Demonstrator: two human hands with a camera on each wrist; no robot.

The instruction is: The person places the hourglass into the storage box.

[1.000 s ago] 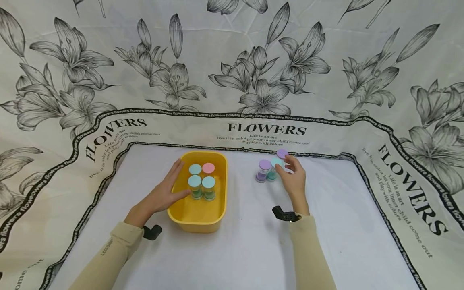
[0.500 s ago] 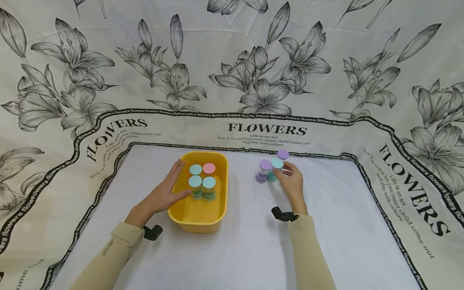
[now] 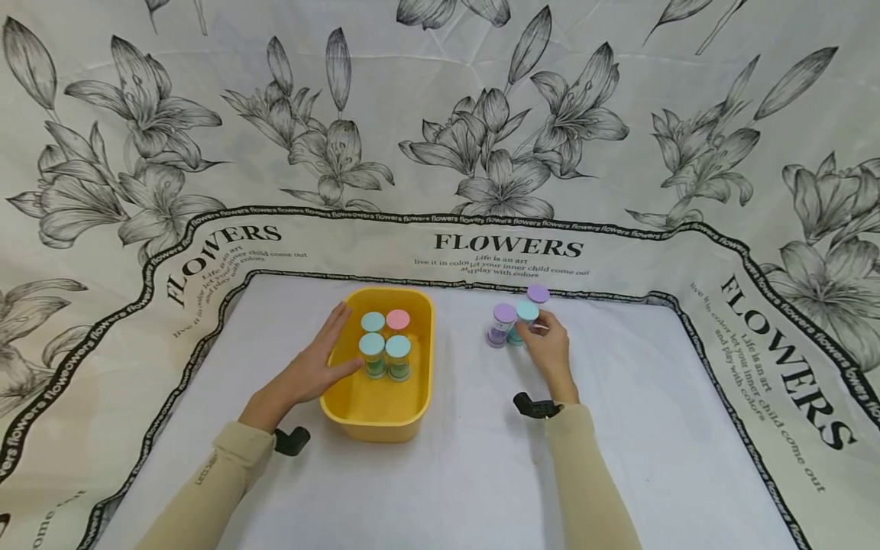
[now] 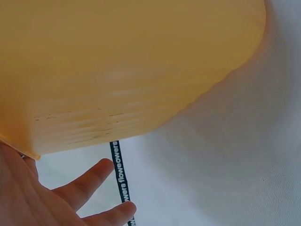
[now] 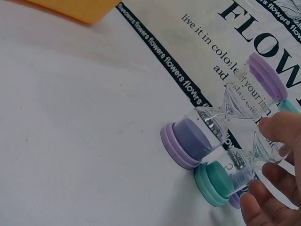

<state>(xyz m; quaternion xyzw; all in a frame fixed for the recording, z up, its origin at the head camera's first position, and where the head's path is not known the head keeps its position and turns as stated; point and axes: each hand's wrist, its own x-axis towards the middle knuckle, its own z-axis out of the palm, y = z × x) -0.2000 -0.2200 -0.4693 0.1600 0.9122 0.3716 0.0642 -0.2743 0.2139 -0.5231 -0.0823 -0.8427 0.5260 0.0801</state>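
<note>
My right hand (image 3: 548, 347) pinches a teal-capped hourglass (image 3: 527, 311) by its upper part, thumb in front and fingers behind. It stands upright; teal sand (image 5: 219, 178) lies in its lower bulb. Close on its left is a purple-capped hourglass (image 3: 501, 325), and another purple one (image 3: 538, 293) stands behind, mostly hidden. My left hand (image 3: 309, 372) rests at the left rim of a yellow bin (image 3: 378, 416), its fingers straight and its thumb reaching over the inside. Two spread fingertips (image 4: 96, 174) show free of the bin wall in the left wrist view.
Inside the bin stand several hourglasses with light blue tops (image 3: 398, 347) and one with a pink top (image 3: 397, 319). A white cloth (image 3: 474, 458) covers the table. Flower-printed fabric (image 3: 509, 244) rises at the back and sides.
My right hand has moved slightly left and down, and its thumb and fingers have closed on the teal hourglass. The left hand and the bin keep their place.
</note>
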